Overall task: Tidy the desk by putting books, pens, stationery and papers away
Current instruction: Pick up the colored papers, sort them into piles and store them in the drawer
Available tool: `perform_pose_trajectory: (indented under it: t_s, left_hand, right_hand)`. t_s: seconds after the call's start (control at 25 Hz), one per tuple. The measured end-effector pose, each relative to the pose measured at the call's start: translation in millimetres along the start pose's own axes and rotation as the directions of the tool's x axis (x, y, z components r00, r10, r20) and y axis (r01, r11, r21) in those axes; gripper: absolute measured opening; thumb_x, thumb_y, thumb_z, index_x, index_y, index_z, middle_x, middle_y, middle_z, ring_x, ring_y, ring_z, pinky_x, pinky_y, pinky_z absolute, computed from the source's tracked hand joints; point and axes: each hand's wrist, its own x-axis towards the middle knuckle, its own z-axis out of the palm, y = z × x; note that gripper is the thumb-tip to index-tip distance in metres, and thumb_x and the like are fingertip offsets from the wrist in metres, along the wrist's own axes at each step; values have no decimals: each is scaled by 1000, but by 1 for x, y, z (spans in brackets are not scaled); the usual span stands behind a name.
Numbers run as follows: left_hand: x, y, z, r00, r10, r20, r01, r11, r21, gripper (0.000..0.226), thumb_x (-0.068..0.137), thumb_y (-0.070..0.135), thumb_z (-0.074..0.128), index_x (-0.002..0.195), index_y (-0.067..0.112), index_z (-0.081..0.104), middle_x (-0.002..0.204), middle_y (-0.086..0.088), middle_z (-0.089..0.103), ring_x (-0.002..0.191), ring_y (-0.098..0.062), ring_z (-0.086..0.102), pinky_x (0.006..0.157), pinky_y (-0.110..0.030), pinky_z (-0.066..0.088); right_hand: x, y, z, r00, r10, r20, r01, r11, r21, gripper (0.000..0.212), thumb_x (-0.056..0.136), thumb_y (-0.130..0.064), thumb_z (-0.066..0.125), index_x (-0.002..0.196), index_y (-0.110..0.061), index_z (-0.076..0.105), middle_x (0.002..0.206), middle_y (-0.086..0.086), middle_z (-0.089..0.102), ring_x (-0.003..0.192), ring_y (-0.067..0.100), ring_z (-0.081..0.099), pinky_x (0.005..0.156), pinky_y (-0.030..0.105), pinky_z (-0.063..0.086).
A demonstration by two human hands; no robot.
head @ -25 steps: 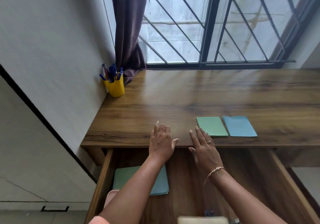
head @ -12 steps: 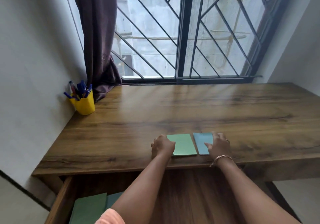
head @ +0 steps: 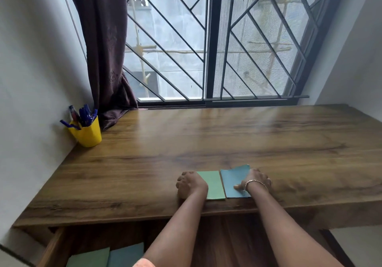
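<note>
Worktop (head: pixel 206 142) bore blue paper (head: pixel 233 179) pinched in right grip (head: pixel 258 181), green paper (head: pixel 213 184) touching curled left grip (head: pixel 191 185), its hold unclear.

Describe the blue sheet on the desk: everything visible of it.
The blue sheet is plain, unmarked, rectangular matte paper or thin card. It lies near the front edge of the wooden desk, beside a green sheet of like size, long edges almost meeting. Its far right corner curls up off the wood. The right hand grips its right side, thumb on top near the front.
</note>
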Motion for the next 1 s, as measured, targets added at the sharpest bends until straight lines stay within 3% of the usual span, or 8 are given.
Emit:
perform_pose_trajectory:
  t_s: [0.16,0.28,0.48,0.64,0.72,0.8,0.88,1.0]
  left_hand:
    - [5,2,-3,999,-4,54,5,1000,-12,44,84,20,64,125,7,55,124,-10,58,114,-25,55,87,-33,48]
    - [5,-2,-9,995,13,96,-7,998,-68,62,75,24,77,127,5,49,129,-12,53,119,-27,52,93,-32,46]
    - [9,-20,-22,992,58,111,-19,946,-324,33,82,7,62,114,3,55,117,-13,63,107,-29,61,89,-33,51]
    - [10,-47,-51,973,138,183,-19,845,-535,13,79,-6,62,84,6,64,96,-15,69,88,-28,68,72,-33,58]
    - [2,-66,-74,945,201,257,0,788,-616,20,82,-14,57,75,5,59,80,-15,65,68,-23,66,50,-24,51]
    - [-7,-90,-102,916,246,316,12,772,-636,27,85,-15,53,70,7,54,67,-10,58,45,-13,60,40,-20,44]
    - [-15,-119,-126,886,273,375,10,797,-604,24,87,-14,51,75,7,54,67,-7,56,48,-11,59,41,-22,47]
    - [-19,-164,-154,871,245,426,22,847,-532,22,86,-14,50,80,6,55,70,-7,56,60,-17,58,44,-23,50]
  right_hand:
    - [-2,0,-1,998,-54,19,53,997,61,77,69,-36,79,130,-9,40,134,14,47,125,29,46,98,32,40]
    - [-5,5,-1,992,-122,-25,124,981,152,45,86,-15,59,127,-9,39,125,15,56,116,30,55,89,31,44]
    - [-16,11,-4,982,-152,-115,186,890,416,34,85,2,42,116,-6,55,113,19,63,103,34,59,71,29,37]
    - [-39,2,-3,975,-194,-109,222,829,513,34,84,4,45,112,-7,60,103,19,67,87,32,60,67,27,38]
    - [-55,-7,1,967,-234,-100,250,796,552,32,84,3,46,111,-7,60,102,16,66,81,27,58,67,27,38]
    - [-76,-18,7,958,-276,-77,264,744,613,30,84,4,48,110,-7,60,96,12,63,79,24,56,67,30,43]
    - [-100,-29,16,946,-324,-27,253,682,686,28,84,6,48,106,-6,60,89,9,60,80,25,58,71,36,50]
    - [-141,-46,34,911,-403,87,193,604,773,21,86,10,45,93,-7,55,76,4,55,76,25,55,62,34,48]
